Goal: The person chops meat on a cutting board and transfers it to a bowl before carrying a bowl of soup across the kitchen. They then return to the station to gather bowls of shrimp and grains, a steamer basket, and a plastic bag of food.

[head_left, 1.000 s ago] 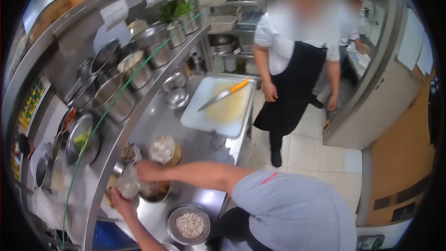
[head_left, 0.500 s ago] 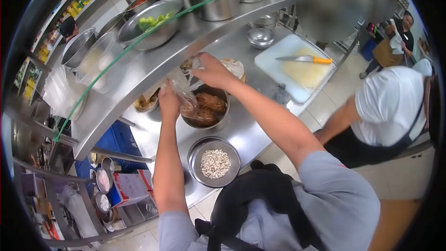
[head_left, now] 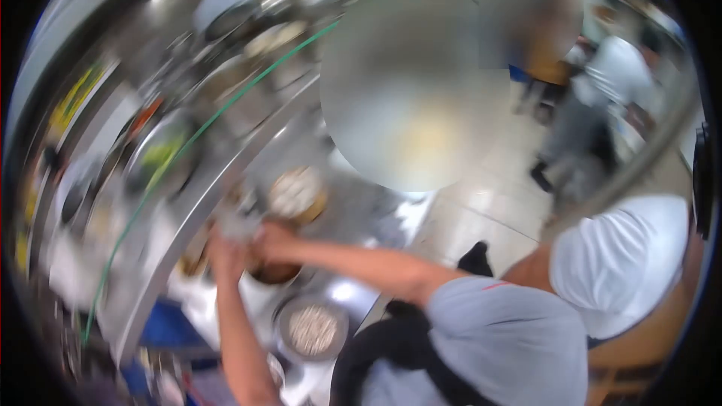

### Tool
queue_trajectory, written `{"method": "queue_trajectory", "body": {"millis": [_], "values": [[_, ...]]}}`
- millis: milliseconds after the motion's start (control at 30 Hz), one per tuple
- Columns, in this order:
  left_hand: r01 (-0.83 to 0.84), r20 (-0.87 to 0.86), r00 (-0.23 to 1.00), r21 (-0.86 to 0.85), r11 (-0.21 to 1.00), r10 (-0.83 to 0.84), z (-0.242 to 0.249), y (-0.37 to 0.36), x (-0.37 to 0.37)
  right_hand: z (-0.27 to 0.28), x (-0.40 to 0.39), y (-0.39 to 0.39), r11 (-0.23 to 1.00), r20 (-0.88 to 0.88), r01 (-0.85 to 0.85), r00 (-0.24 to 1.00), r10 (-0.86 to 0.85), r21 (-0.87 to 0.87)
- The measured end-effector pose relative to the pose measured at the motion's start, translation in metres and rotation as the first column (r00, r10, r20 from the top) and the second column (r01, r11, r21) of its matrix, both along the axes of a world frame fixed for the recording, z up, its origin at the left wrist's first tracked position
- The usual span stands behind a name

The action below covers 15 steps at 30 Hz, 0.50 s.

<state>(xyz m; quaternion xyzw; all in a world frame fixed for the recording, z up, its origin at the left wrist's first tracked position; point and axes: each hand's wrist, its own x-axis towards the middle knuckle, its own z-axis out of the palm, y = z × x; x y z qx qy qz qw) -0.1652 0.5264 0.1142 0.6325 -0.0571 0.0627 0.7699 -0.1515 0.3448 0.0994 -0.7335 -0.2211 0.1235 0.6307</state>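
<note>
Motion blurs the whole view. My left hand [head_left: 228,256] and my right hand [head_left: 275,242] are close together above a metal pot [head_left: 280,274] with brown food in it. Between them is a pale, see-through plastic bag [head_left: 239,224], smeared by the motion. The left fingers seem closed on the bag; those of the right are too blurred to make out. Just in front of the pot, nearer my body, sits a metal bowl [head_left: 313,328] of pale chopped pieces. A round container with white contents [head_left: 298,194] stands beyond my right hand.
A metal shelf [head_left: 218,180] with bowls and pots runs along the left, a green strap [head_left: 218,122] across it. A co-worker in a white shirt [head_left: 620,263] is close on the right. Another person [head_left: 602,98] stands farther back. A large blurred disc covers part of the worktop.
The view has swung, so hands, pot and bowl appear lower and farther left. A person in white now shows at the back right. Both hands are still together at the bag over the pot.
</note>
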Motion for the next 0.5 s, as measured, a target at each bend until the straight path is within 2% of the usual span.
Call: {"method": "queue_trajectory", "body": {"millis": [33,67,133,167,233,267,333,367,400,433,467,500], "values": [[-0.068,-0.195,0.98,-0.188,0.98,0.03,0.006,-0.007,0.0,0.022,-0.008,-0.011,0.998,0.026,0.028,0.999,-0.026,-0.064],[-0.161,-0.321,0.945,-0.304,0.939,0.058,0.017,-0.011,0.004,-0.001,-0.001,0.0,0.987,0.226,0.157,0.963,-0.149,-0.018],[-0.245,-0.295,0.942,-0.274,0.93,0.161,0.022,-0.008,0.008,0.013,0.011,-0.009,0.979,0.231,0.123,0.969,-0.083,-0.164],[-0.245,-0.288,0.943,-0.269,0.931,0.165,0.024,-0.002,0.01,0.016,0.011,-0.007,0.98,0.237,0.122,0.968,-0.083,-0.156],[-0.206,-0.314,0.941,-0.224,0.952,0.13,0.032,-0.001,0.005,0.004,0.006,-0.007,0.986,0.077,-0.024,0.996,0.037,-0.164],[-0.19,-0.306,0.945,-0.227,0.955,0.116,0.036,-0.006,0.005,-0.001,0.008,-0.007,0.986,0.085,-0.008,0.996,0.022,-0.165],[-0.213,-0.28,0.953,-0.339,0.916,0.118,0.057,-0.014,-0.001,-0.001,0.017,0.001,0.943,0.276,0.142,0.959,-0.056,-0.302],[-0.247,-0.177,0.962,-0.255,0.935,0.206,0.048,-0.003,0.001,0.072,-0.013,-0.031,0.969,0.032,0.106,0.994,-0.101,-0.221],[-0.242,-0.167,0.965,-0.253,0.937,0.204,0.047,0.0,-0.005,0.073,-0.003,-0.029,0.97,0.041,0.11,0.994,-0.104,-0.216],[-0.406,0.071,0.913,0.255,0.878,0.401,0.05,-0.006,-0.018,0.069,0.01,-0.026,0.996,-0.011,0.09,0.996,-0.091,-0.02],[-0.558,0.371,0.827,0.633,0.537,0.423,0.051,-0.016,-0.031,0.061,0.019,-0.026,0.981,-0.061,0.084,0.995,-0.074,0.176],[-0.3,0.19,0.954,0.65,0.698,0.233,0.081,-0.037,-0.053,0.065,0.014,-0.025,0.957,-0.241,0.069,0.97,0.0,0.281]]}}
